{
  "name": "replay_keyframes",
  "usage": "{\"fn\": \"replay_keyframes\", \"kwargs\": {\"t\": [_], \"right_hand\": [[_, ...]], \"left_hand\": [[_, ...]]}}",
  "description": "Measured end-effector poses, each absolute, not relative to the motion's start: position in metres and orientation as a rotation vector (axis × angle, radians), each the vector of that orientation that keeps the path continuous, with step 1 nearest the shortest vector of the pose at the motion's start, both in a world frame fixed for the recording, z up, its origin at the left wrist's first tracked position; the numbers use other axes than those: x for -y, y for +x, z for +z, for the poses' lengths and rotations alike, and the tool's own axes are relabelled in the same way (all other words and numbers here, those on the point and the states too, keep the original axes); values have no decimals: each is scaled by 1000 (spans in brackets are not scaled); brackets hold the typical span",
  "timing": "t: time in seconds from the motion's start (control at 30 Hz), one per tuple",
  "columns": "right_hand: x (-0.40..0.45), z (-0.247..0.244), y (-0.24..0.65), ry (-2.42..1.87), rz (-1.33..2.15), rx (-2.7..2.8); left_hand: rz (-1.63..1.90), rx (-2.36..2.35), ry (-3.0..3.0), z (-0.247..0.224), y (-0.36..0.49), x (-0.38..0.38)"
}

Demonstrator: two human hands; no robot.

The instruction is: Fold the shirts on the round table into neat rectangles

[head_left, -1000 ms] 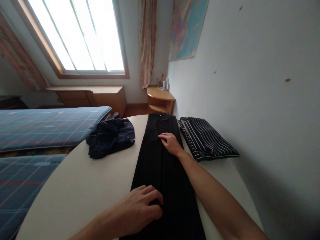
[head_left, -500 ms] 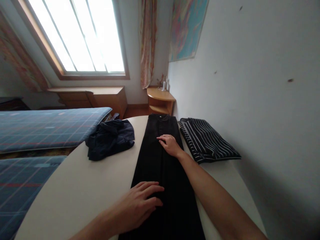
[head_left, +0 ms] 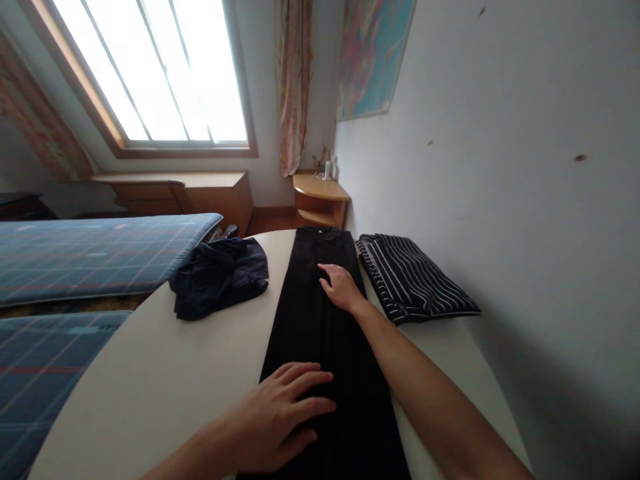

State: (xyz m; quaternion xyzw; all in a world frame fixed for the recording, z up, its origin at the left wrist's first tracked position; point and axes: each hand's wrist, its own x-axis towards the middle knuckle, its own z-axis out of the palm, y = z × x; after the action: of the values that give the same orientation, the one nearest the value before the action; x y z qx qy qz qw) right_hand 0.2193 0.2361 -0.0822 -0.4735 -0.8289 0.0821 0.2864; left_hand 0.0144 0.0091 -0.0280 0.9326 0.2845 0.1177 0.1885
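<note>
A long black garment with a collar and front buttons, like a shirt, lies folded into a narrow strip, its collar at the far end. My left hand rests over its near part, fingers spread. Farther up, just below the buttons, my right hand lies on the cloth with fingers stretched out. Neither hand grips anything. The near end of the garment runs out of the bottom of the view.
The garment lies on a round white table. A crumpled dark blue garment lies at the left, a folded black-and-white striped cloth at the right. Beyond are a plaid mattress, a corner shelf and a white wall.
My left hand has shifted slightly right and its fingers have spread wider. The fingers of my right hand have moved a little over the cloth. The garments stay where they were.
</note>
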Motion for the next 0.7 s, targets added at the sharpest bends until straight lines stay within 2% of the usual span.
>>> {"fn": "replay_keyframes", "kwargs": {"t": [0.7], "right_hand": [[-245,-78,228,-1174,274,2155]], "left_hand": [[408,-678,2927,-33,26,-3]]}}
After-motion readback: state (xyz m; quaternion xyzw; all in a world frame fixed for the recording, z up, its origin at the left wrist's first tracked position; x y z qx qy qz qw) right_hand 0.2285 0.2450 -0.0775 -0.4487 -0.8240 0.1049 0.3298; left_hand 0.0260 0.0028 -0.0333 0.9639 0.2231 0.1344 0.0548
